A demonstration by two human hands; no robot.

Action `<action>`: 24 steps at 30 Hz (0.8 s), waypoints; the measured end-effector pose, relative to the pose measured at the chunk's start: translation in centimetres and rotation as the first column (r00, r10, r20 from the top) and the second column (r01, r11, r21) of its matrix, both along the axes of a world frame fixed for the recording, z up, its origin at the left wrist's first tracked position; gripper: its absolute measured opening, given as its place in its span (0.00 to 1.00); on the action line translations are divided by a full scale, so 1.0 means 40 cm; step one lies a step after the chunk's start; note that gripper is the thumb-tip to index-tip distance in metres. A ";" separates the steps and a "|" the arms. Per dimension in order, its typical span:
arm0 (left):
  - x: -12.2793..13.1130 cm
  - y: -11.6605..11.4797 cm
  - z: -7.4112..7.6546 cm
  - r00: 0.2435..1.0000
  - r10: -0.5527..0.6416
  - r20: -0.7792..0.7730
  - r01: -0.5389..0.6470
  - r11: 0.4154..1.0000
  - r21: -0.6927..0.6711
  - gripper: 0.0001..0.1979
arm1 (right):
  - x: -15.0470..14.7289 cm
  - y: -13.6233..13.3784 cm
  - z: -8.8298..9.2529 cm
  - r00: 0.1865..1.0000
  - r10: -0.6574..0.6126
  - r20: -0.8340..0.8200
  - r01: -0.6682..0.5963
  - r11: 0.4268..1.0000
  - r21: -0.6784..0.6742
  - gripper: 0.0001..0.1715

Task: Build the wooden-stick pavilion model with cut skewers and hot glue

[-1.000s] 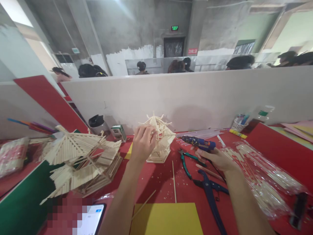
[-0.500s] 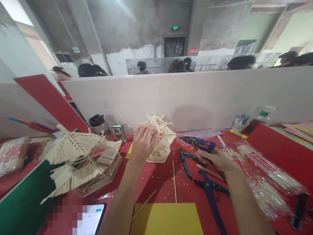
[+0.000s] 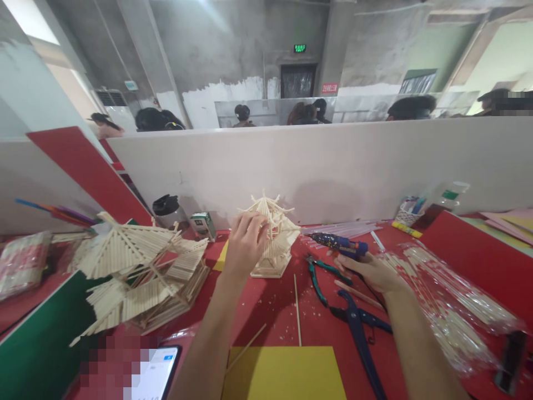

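Model [image 3: 272, 250] is partly slatted; upper roof [image 3: 265, 208] is judged unfinished, gaps left. Glue gun [image 3: 339, 243] is clamped in right hand [image 3: 366, 270]; left hand's [image 3: 245, 240] grip cannot be told.

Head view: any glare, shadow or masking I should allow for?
Head view: glints on the plastic-wrapped sticks; head view: soft shadow on the white partition, right of the small stick model, and a darker one on the red table; head view: pixelation bordering the phone, lower left.
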State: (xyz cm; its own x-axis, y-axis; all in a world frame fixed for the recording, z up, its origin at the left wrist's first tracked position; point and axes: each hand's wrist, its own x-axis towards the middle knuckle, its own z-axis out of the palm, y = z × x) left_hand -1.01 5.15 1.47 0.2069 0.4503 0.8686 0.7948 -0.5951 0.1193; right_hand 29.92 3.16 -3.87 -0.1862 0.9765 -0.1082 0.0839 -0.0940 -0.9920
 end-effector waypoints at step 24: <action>0.001 0.001 -0.009 1.000 0.021 -0.013 -0.021 0.999 0.033 0.02 | 0.003 0.004 -0.007 0.999 0.051 -0.014 -0.051 0.999 -0.003 0.21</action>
